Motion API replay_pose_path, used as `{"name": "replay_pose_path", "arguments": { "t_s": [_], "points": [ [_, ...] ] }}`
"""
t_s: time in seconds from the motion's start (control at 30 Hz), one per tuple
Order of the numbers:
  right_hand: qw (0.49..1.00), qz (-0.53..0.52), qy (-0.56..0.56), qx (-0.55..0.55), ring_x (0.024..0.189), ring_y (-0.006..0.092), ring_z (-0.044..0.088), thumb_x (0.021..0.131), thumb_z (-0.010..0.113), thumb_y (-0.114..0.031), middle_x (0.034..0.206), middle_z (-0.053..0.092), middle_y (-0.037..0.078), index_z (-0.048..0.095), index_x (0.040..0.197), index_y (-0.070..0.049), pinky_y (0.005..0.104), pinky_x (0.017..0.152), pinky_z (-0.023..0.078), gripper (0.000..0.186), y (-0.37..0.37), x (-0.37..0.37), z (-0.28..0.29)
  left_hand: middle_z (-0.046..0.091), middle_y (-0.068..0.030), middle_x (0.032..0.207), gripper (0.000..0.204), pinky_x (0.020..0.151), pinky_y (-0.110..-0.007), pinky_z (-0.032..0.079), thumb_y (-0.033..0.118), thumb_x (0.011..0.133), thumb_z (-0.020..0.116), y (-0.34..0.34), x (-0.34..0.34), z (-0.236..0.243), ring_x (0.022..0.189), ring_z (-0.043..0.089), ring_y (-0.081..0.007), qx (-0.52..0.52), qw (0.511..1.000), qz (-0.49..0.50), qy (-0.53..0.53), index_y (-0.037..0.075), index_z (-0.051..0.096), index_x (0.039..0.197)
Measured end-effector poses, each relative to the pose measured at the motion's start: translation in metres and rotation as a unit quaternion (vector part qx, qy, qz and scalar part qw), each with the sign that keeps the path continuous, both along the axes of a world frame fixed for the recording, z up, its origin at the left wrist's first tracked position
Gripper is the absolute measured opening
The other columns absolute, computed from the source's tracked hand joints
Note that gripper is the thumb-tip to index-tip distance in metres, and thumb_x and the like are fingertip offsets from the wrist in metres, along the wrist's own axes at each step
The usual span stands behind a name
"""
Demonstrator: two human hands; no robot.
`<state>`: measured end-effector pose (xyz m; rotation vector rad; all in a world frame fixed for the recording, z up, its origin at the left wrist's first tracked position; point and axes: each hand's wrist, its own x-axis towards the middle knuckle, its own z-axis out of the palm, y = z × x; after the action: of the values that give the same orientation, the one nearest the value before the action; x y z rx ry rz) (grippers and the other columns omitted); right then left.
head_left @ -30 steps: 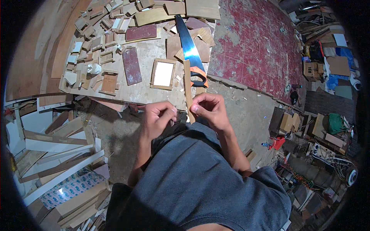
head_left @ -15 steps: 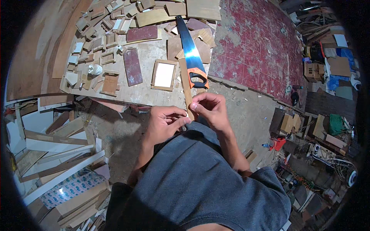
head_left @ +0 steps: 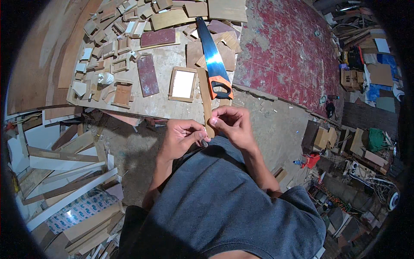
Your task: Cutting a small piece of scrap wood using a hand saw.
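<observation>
A narrow wooden strip [head_left: 205, 97] runs from the worktable toward my body, its near end between my hands. My right hand [head_left: 237, 127] is closed in a pinch at the strip's right edge, thumb and forefinger against the wood. My left hand [head_left: 181, 137] is pinched beside the near end, on its left; what its fingertips hold is too small to make out. Just beyond my hands lies a handsaw [head_left: 213, 58] with an orange and black handle, its blade pointing away. A small wooden frame [head_left: 173, 88] with a white panel rests left of the strip.
The worktable [head_left: 166, 110] carries many small wooden frames, dark red boards [head_left: 148, 75] and a white container [head_left: 105, 78]. Offcuts [head_left: 64, 162] are piled at the left. Red tiled boarding [head_left: 280, 56] stretches away at the right, with cables and boxes [head_left: 351, 79] beyond.
The strip has shifted slightly left and now shows a gap from the saw handle. Both hands have moved a little left with its near end.
</observation>
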<state>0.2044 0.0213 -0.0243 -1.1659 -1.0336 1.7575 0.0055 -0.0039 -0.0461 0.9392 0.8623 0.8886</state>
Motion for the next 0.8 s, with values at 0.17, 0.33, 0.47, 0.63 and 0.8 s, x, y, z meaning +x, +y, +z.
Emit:
{"name": "replay_pose_path", "arguments": {
  "t_s": [0.17,0.33,0.47,0.63,0.8],
  "points": [
    [1.000,-0.009,-0.013,-0.013,0.068,0.0061,0.060,0.091,0.071,-0.005,0.080,0.068,0.002,0.070,0.096,0.003,0.0222,0.059,0.048,0.009,-0.001,-0.005,0.000,0.073,-0.0128,0.079,0.013,0.060,-0.025,0.056,0.008,0.093,0.068,0.002,-0.002,-0.010,0.069,0.070,-0.0134,-0.022,0.997,-0.018,-0.065,-0.005,0.070,0.090],
    [1.000,0.000,-0.016,-0.024,0.068,0.0062,0.061,0.091,0.071,-0.005,0.080,0.068,0.002,0.069,0.096,0.003,0.0220,0.059,0.048,0.010,0.002,-0.005,-0.002,0.073,-0.0133,0.080,0.013,0.061,-0.026,0.057,0.006,0.094,0.066,0.003,-0.002,-0.012,0.070,0.070,-0.0140,-0.026,0.997,-0.019,-0.064,-0.006,0.070,0.093],
    [0.998,-0.013,-0.067,0.014,0.070,0.0060,0.061,0.092,0.069,-0.006,0.081,0.068,0.003,0.068,0.096,0.003,0.0219,0.059,0.049,0.010,0.002,-0.006,-0.006,0.071,-0.0131,0.086,0.011,0.066,-0.027,0.060,-0.001,0.093,0.064,0.003,0.002,0.001,0.076,0.070,-0.0154,-0.008,1.000,0.023,0.015,-0.009,0.068,0.098],
    [0.988,-0.001,-0.139,0.064,0.072,0.0081,0.063,0.090,0.070,-0.006,0.084,0.067,0.004,0.068,0.094,0.002,0.0229,0.060,0.051,0.010,0.008,-0.007,0.002,0.070,-0.0117,0.089,0.011,0.069,-0.026,0.061,-0.002,0.093,0.062,0.005,0.009,0.002,0.080,0.069,-0.0133,0.009,0.992,0.049,0.119,-0.009,0.067,0.101],
    [0.965,0.049,-0.189,0.176,0.073,0.0145,0.063,0.088,0.070,-0.006,0.082,0.064,0.009,0.067,0.093,0.004,0.0262,0.061,0.052,0.012,0.015,0.000,-0.005,0.068,-0.0101,0.091,0.010,0.067,-0.025,0.059,-0.002,0.094,0.062,0.008,0.015,0.005,0.081,0.067,-0.0115,0.010,0.986,0.071,0.152,-0.008,0.065,0.100]
  ]
}}
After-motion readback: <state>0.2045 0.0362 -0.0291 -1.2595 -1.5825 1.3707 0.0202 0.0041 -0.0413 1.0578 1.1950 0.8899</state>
